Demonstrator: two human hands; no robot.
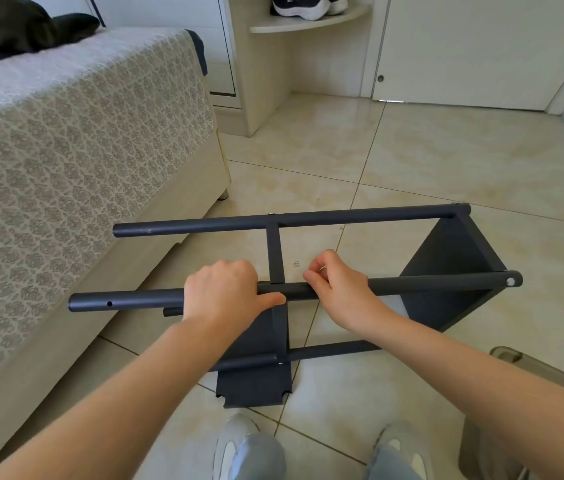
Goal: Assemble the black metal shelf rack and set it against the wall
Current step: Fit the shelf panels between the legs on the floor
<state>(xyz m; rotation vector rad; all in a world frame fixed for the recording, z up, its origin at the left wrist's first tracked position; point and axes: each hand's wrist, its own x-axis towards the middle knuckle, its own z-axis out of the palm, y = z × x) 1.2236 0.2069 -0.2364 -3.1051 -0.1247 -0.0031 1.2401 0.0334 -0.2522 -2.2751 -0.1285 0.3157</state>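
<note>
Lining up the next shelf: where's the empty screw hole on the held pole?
In the head view, the screw hole sits near the left end of the pole, left of the left hand, beside the bed.

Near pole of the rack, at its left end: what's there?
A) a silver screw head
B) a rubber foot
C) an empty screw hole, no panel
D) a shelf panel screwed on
C: the near pole shows a bare hole at its left end, with no panel attached there.
</note>
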